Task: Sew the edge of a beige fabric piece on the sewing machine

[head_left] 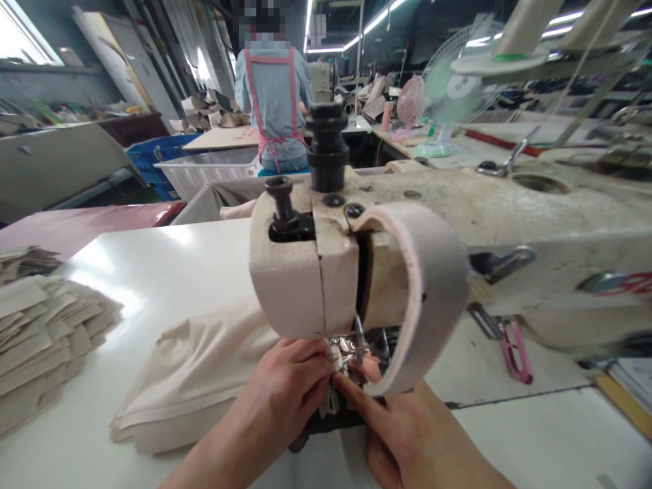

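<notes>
Grip of the left hand (pixel 290 384): fingers bunched against a small pale cloth piece (pixel 331 401) under the head of the sewing machine (pixel 285 285); whether they pinch it or only press, I cannot tell; the right hand (pixel 407 424), index finger stretched out, reaches the same spot from the machine's right side, its hold also unclear. Scuffed, stained cream paint covers the machine, with black knobs on top; a thick, felt-like band (pixel 441 292) curls from its front and hides part of the right hand. Left of the machine, soft beige fabric (pixel 198 380) lies folded on the glossy white table (pixel 157 272); farther left sits a layered stack (pixel 45 339) of flat, uneven-edged pieces; right of the machine's head rests a pink tool (pixel 515 350). Beyond the machine stand a white crate (pixel 204 173) and a blue crate (pixel 137 159), contents mostly hidden; behind it a person (pixel 275 92) in a pink apron faces away; past its arm stand a green fan (pixel 448 88) and a smaller pink fan (pixel 409 102).
</notes>
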Motion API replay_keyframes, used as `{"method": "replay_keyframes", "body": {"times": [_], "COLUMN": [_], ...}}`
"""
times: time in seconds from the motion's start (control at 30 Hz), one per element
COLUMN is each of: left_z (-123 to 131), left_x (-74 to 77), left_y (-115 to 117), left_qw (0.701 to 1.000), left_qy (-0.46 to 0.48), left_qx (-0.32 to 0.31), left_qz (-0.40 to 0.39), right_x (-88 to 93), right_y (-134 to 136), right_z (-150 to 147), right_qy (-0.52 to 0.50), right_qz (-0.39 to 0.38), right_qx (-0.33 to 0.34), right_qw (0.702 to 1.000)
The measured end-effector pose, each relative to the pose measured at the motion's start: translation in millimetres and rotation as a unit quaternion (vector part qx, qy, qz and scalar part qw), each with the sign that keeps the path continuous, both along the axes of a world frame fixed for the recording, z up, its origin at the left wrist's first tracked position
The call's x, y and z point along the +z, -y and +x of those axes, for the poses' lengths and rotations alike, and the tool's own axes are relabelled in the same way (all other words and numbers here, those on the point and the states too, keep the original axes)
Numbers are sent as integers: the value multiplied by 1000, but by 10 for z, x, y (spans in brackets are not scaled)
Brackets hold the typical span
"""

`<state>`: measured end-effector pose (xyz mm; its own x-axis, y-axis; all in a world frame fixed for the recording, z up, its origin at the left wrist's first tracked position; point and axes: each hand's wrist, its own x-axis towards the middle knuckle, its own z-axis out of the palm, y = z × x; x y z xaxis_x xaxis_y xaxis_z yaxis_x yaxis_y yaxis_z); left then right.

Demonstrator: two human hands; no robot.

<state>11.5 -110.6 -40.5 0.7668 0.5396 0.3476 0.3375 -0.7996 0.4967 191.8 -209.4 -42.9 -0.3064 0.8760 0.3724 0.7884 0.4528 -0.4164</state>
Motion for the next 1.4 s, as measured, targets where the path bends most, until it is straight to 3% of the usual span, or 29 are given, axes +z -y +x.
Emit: {"method": "replay_keyframes", "body": {"times": [0.2, 0.47, 0.73, 1.03, 1.4], "left_z": [-5, 27, 31, 15, 39], "left_x": [-130, 47, -135, -93, -130], "left_y": [-10, 35, 4, 3, 13], "left_qw": [1000, 996, 991, 991, 992], "left_qy": [28, 49, 119, 126, 108], "left_qx": [7, 19, 55, 32, 26], "left_qz": [2, 66, -6, 13, 61], "right_x": [-109, -62, 66, -55, 2], "right_y": [17, -2, -84, 1, -87], "right_z": [80, 98, 104, 233, 133], "right_qy": [-25, 26, 37, -55, 16], "right_qz": [4, -14, -37, -22, -16], "right_qx": [8, -4, -10, -27, 9], "right_qw": [1000, 1000, 999, 998, 1000]}}
